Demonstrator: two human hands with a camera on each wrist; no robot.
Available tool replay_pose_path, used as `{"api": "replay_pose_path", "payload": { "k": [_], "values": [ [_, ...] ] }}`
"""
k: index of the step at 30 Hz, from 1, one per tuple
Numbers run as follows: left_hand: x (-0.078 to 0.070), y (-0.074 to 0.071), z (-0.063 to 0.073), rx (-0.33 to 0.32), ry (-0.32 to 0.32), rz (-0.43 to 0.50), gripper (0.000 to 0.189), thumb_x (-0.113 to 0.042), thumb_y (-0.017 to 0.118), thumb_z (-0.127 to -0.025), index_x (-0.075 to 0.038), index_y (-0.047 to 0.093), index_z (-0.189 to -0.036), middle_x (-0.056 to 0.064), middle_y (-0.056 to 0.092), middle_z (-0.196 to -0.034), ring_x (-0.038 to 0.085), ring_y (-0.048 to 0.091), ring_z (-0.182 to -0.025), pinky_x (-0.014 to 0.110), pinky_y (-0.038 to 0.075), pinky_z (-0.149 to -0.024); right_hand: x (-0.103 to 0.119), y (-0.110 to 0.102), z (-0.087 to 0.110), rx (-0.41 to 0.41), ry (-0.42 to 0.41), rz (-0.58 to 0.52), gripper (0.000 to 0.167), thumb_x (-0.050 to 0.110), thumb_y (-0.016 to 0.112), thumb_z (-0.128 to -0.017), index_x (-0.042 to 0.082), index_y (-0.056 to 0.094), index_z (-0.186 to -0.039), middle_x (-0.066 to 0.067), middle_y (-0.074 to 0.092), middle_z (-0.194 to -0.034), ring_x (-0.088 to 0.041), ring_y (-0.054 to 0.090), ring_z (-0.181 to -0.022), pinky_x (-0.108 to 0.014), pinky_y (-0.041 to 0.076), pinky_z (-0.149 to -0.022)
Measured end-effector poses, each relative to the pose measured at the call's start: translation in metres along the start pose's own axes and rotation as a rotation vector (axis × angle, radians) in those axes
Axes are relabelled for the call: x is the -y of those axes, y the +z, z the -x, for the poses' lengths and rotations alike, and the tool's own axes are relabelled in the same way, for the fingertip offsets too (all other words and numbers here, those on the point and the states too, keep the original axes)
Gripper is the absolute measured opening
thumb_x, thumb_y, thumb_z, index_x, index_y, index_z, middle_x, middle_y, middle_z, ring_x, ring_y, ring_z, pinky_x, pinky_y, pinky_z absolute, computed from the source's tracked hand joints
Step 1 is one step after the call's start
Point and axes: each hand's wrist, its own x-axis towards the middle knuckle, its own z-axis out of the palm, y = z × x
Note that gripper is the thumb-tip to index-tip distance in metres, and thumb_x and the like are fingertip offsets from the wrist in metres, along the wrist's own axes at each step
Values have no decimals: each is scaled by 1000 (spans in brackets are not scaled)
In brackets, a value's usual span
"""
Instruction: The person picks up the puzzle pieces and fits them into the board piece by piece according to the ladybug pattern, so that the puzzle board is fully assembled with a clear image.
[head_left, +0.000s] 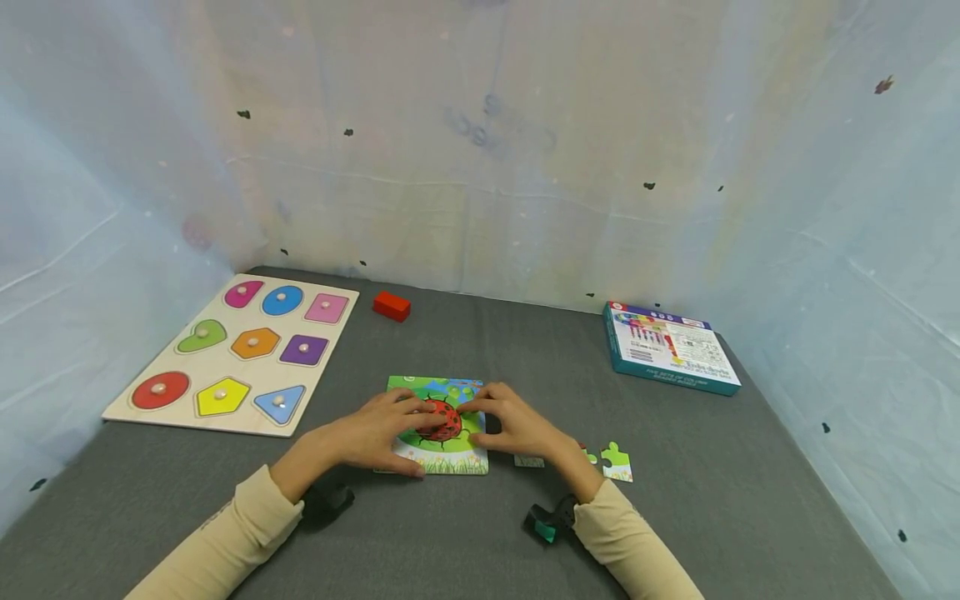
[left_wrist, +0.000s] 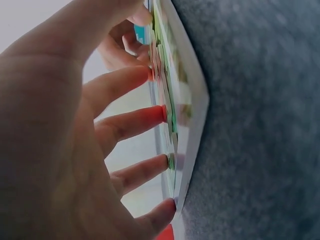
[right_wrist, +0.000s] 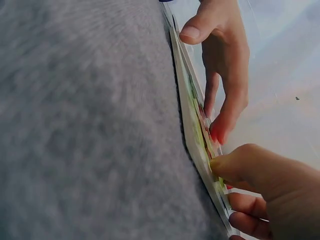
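Note:
A ladybug jigsaw puzzle [head_left: 450, 461] in a flat board lies on the grey table, between the two hands. My left hand [head_left: 378, 431] reaches over its left side, fingers spread and fingertips touching the picture; the left wrist view shows some pieces slightly raised. At the right side, my right hand [head_left: 521, 427] rests its thumb and fingertips on the puzzle near the ladybug. The right wrist view has that thumb [right_wrist: 235, 167] pressed on the surface. Loose jigsaw pieces, one green and white [head_left: 618, 465] and one partly hidden [head_left: 529, 461], lie beside the right wrist.
A wooden shape board [head_left: 180, 429] with coloured knobbed shapes lies at the left. Behind the puzzle sits a red block [head_left: 392, 306]. A flat teal-edged box [head_left: 671, 346] lies at the back right. Pale sheeting [head_left: 465, 208] encloses the table's back and sides.

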Motion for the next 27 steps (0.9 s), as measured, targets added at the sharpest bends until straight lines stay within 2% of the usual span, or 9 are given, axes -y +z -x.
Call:
{"api": "replay_pose_path", "payload": {
  "k": [5, 15, 27],
  "values": [
    [-1, 0, 0, 12, -9, -24, 72, -60, 63, -78, -25, 45, -139, 3, 50, -132, 34, 35, -124, 61, 29, -96, 1, 2, -2, -9, -8, 25, 35, 18, 66, -85, 8, 64, -118, -5, 53, -106, -15, 43, -90, -32, 36, -81],
    [-4, 0, -1, 19, -33, -43, 72, -61, 60, -79, -24, 46, -139, 4, 49, -133, 33, 33, -125, 61, 27, -97, 0, 3, -2, -16, 4, 35, 35, 19, 65, -87, 8, 62, -120, -5, 50, -106, -14, 40, -88, -30, 35, -78],
    [-5, 1, -1, 13, -33, -60, 71, -62, 59, -80, -25, 46, -139, 4, 50, -132, 32, 33, -125, 61, 27, -97, 2, 1, -2, 3, 11, 28, 37, 21, 66, -87, 8, 61, -122, -4, 53, -110, -15, 44, -95, -32, 38, -83]
  ]
}}
